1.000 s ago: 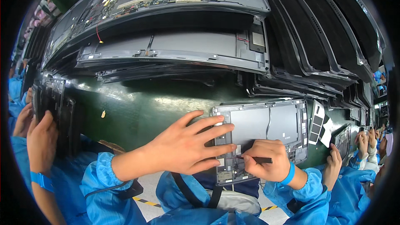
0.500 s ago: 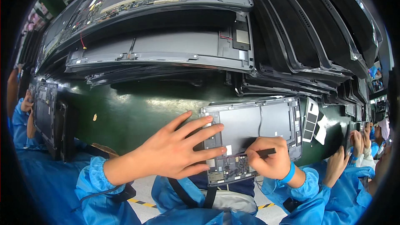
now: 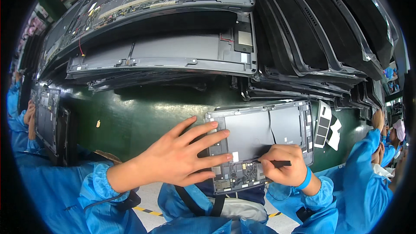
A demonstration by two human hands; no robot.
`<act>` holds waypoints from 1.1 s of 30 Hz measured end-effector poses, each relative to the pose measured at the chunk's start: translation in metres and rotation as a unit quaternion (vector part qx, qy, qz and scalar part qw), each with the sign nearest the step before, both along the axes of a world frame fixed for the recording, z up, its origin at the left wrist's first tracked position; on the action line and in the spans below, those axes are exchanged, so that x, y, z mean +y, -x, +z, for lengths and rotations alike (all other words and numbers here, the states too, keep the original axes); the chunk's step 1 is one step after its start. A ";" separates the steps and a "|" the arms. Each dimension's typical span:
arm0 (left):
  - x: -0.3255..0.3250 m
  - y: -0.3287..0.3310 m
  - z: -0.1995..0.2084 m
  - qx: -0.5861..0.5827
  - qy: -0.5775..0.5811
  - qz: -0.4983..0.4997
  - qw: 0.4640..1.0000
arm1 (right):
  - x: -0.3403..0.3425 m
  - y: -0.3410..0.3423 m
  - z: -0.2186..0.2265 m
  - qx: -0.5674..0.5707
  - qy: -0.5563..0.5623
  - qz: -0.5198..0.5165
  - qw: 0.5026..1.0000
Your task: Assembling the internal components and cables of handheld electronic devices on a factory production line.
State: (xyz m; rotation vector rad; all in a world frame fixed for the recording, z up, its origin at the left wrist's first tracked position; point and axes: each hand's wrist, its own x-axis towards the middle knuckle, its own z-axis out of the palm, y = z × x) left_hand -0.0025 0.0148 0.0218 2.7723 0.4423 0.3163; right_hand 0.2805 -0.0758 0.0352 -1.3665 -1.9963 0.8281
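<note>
In front of me lies an opened tablet (image 3: 247,132) with a grey inner panel, a thin dark cable (image 3: 270,128) across it and a circuit board (image 3: 245,172) along its near side. Fingers spread, my left hand (image 3: 178,154) rests flat over the left edge, its fingertips on the frame. My right hand (image 3: 284,162) is closed around a slim black stick-shaped tool (image 3: 284,163). The tool's working end points at the border of the board and the panel; its exact tip is too small to make out.
Stacked tablet housings (image 3: 164,60) with exposed boards stand across the far side, with upright black covers (image 3: 312,21) at the right. A white sheet with black rectangles (image 3: 323,125) lies right of the tablet. Co-workers in blue sleeves (image 3: 359,156) sit at both sides of the green table (image 3: 143,108).
My right hand and the tool have shifted slightly right, while my left hand stays spread on the tablet's edge. The co-worker at the right has reached an arm forward.
</note>
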 end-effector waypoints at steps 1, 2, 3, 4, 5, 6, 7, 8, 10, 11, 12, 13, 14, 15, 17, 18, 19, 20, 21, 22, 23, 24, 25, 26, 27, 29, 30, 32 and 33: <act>0.001 0.001 -0.001 0.004 -0.004 0.003 1.000 | 0.000 0.000 -0.002 0.011 -0.012 0.002 1.000; 0.001 0.002 -0.004 -0.019 0.006 -0.001 1.000 | 0.000 -0.001 -0.001 0.015 -0.016 0.005 1.000; 0.001 0.002 -0.007 -0.042 0.016 -0.005 0.999 | -0.002 -0.003 0.000 0.041 -0.005 -0.011 0.999; 0.000 0.002 -0.010 -0.042 0.024 -0.004 0.999 | -0.001 -0.003 0.001 0.068 0.006 -0.026 0.997; 0.000 0.002 -0.013 -0.038 0.019 0.000 0.999 | 0.004 -0.001 0.005 0.073 0.002 -0.022 0.997; 0.000 0.002 -0.016 -0.048 0.030 0.007 0.998 | 0.011 0.002 0.011 0.078 0.009 -0.028 0.997; 0.000 0.002 -0.017 -0.061 0.043 0.010 0.997 | 0.018 0.006 0.017 0.081 0.017 -0.039 0.996; 0.001 0.003 -0.014 -0.068 0.047 0.009 0.997 | 0.025 0.009 0.022 0.083 0.030 -0.025 0.996; 0.003 0.003 -0.016 -0.091 0.055 0.016 0.994 | 0.044 0.021 0.024 0.088 0.019 -0.004 0.996; 0.004 0.003 -0.017 -0.118 0.066 0.021 0.991 | 0.053 0.026 0.024 0.089 0.011 0.015 0.996; 0.004 0.003 -0.018 -0.118 0.065 0.023 0.991 | 0.060 0.027 0.019 0.083 0.022 0.026 0.996; 0.004 0.003 -0.019 -0.137 0.061 0.053 0.987 | 0.066 0.028 0.016 0.082 0.021 0.027 0.996; 0.004 0.003 -0.019 -0.156 0.057 0.083 0.983 | 0.071 0.029 0.013 0.077 0.023 0.044 0.996; 0.006 0.003 -0.019 -0.157 0.057 0.084 0.982 | 0.075 0.029 0.011 0.072 0.025 0.060 0.995; 0.014 0.005 -0.019 -0.153 -0.005 0.058 0.986 | 0.079 0.032 0.007 0.067 0.032 0.066 0.995; 0.015 0.005 -0.019 -0.153 -0.017 0.065 0.986 | 0.080 0.033 0.006 0.065 0.028 0.076 0.995; 0.018 0.005 -0.018 -0.153 -0.016 0.066 0.986 | 0.081 0.033 0.005 0.062 0.023 0.083 0.994; 0.020 0.005 -0.015 -0.138 -0.041 0.058 0.988 | 0.082 0.033 0.004 0.062 0.025 0.084 0.994; 0.023 0.005 -0.014 -0.123 -0.065 0.050 0.989 | 0.082 0.033 0.002 0.059 0.014 0.086 0.994; 0.026 0.005 -0.014 -0.123 -0.064 0.049 0.989 | 0.082 0.033 0.001 0.055 0.002 0.086 0.995; 0.028 0.004 -0.014 -0.118 -0.066 0.041 0.990 | 0.082 0.032 0.001 0.054 0.003 0.085 0.995; 0.030 0.003 -0.014 -0.112 -0.069 0.033 0.991 | 0.082 0.032 0.002 0.047 -0.009 0.088 0.995; 0.031 0.003 -0.015 -0.112 -0.066 0.033 0.991 | 0.082 0.032 0.001 0.040 -0.019 0.093 0.995; 0.032 0.004 -0.016 -0.108 -0.063 0.034 0.992 | 0.083 0.032 0.002 0.041 -0.017 0.093 0.995; 0.032 0.004 -0.016 -0.104 -0.059 0.034 0.992 | 0.084 0.033 0.003 0.053 0.014 0.080 0.995; 0.032 0.003 -0.015 -0.100 -0.058 0.035 0.993 | 0.084 0.032 0.003 0.064 0.046 0.066 0.995; 0.032 0.002 -0.014 -0.096 -0.058 0.036 0.993 | 0.086 0.032 0.003 0.059 0.047 0.063 0.995; 0.034 0.002 -0.013 -0.093 -0.054 0.037 0.994 | 0.089 0.032 0.004 0.054 0.049 0.062 0.995; 0.035 0.002 -0.012 -0.090 -0.051 0.037 0.994 | 0.091 0.033 0.005 0.051 0.056 0.061 0.995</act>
